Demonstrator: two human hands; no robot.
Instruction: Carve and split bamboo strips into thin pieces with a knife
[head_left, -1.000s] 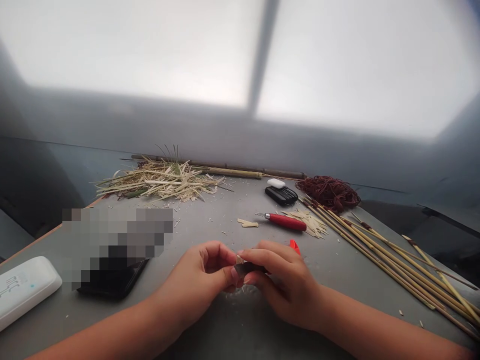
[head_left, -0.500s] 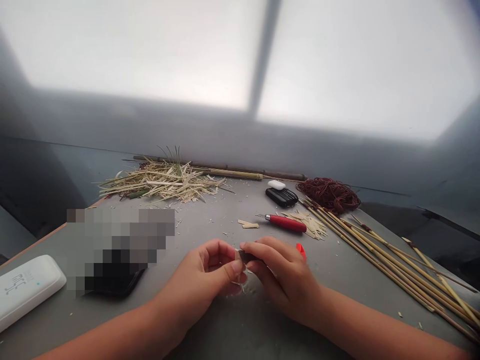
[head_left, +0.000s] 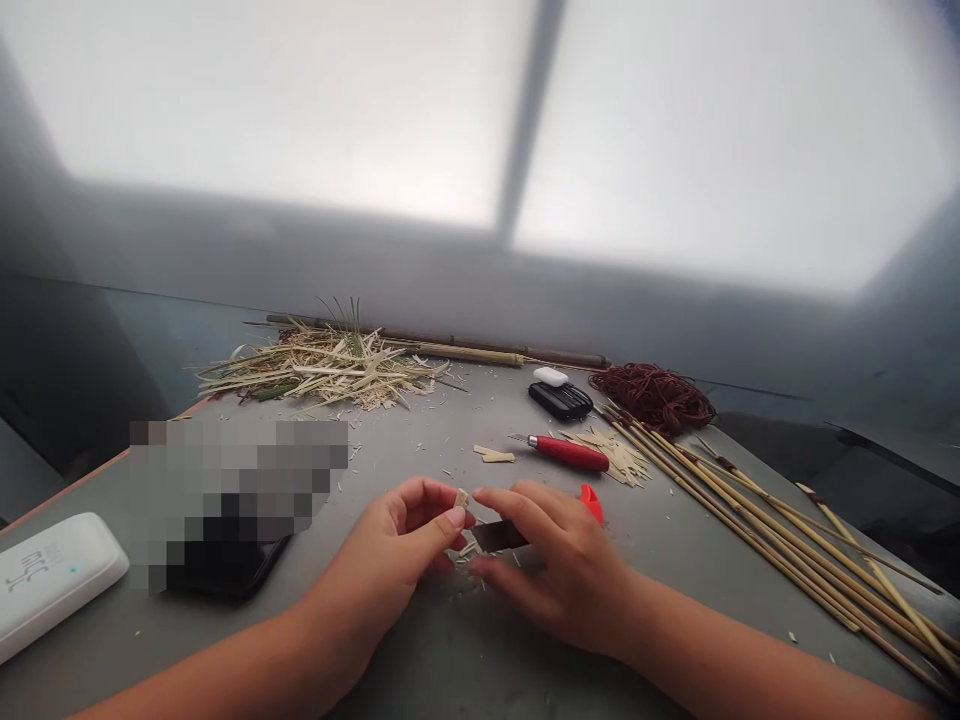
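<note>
My left hand (head_left: 390, 560) pinches a small pale bamboo piece (head_left: 461, 497) between thumb and fingers, just above the grey table (head_left: 420, 660). My right hand (head_left: 562, 570) is closed round a knife with a red handle end (head_left: 592, 502); its dark blade (head_left: 496, 537) points left and meets the bamboo piece. Small pale shavings lie under the two hands.
A second red-handled knife (head_left: 566, 452) and pale chips (head_left: 493, 455) lie behind the hands. Long bamboo sticks (head_left: 780, 525) fan out at right, beside a dark red cord bundle (head_left: 652, 395). A shavings pile (head_left: 322, 368) sits far left. A black case (head_left: 560, 399), a phone (head_left: 225, 570) and a white box (head_left: 52, 580) also lie here.
The blade has moved down along the bamboo piece, and the piece's pale tip now shows above my left thumb. Both hands stayed in place.
</note>
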